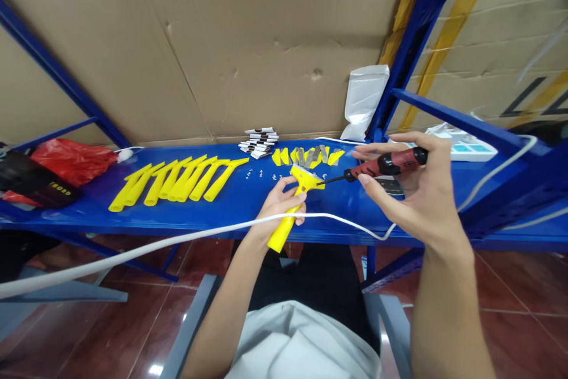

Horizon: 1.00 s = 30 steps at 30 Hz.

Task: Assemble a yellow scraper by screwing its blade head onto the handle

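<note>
My left hand (278, 204) grips a yellow plastic scraper (290, 207) by its handle, head up, just above the front edge of the blue shelf (222, 213). My right hand (410, 187) holds a red and black electric screwdriver (390, 164) level, its black bit touching the scraper's head. A row of several yellow scraper handles (175, 181) lies on the shelf to the left. Small yellow caps and metal blades (310, 156) lie behind the scraper, with tiny screws (261, 175) scattered in front of them.
A white cable (177, 241) runs across the front of the shelf. A stack of black and white packets (260, 141), a white pouch (364, 101), a red bag (73, 160), a black device (35, 187) and a white power strip (465, 148) stand about. Cardboard backs the blue rack.
</note>
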### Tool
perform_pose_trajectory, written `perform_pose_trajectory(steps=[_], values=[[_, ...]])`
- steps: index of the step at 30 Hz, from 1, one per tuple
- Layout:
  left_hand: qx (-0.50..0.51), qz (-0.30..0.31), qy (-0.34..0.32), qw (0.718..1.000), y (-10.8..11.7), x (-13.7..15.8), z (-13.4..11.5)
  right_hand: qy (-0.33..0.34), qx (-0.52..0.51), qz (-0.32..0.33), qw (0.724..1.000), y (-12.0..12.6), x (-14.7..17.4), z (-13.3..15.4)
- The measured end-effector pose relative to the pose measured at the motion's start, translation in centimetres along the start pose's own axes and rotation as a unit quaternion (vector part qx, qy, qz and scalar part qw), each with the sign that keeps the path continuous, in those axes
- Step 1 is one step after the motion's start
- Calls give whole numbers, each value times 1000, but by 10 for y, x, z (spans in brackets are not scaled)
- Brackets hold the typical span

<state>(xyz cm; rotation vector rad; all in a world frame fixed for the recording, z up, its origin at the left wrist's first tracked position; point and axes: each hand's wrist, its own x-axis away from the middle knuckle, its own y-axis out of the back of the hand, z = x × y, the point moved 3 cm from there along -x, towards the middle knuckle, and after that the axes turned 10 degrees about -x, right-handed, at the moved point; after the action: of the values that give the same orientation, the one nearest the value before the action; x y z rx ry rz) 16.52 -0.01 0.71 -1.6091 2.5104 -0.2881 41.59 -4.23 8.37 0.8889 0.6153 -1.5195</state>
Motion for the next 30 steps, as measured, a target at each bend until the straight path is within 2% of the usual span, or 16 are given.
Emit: perform_pose_trajectory(steps=[2, 7, 14, 21, 27, 30], values=[[0, 2, -2, 1000, 0, 0, 0, 3, -8, 1, 1000, -1, 0, 1], [-1, 5, -3, 1000, -1, 1, -2, 28, 50, -51, 997, 2, 1, 1], [-2, -2, -2, 1000, -2, 2, -4, -3, -23, 2, 1000, 2, 1, -2], [0, -2, -3, 1000, -3, 2, -5, 28, 70, -55, 996, 4, 1, 4], [-3, -11, -7, 1000, -3, 1, -5, 7, 6, 0, 1000, 5, -1, 0], [0, -8, -5, 1000, -3, 1, -4, 16, 27, -17, 999, 5, 0, -1]])
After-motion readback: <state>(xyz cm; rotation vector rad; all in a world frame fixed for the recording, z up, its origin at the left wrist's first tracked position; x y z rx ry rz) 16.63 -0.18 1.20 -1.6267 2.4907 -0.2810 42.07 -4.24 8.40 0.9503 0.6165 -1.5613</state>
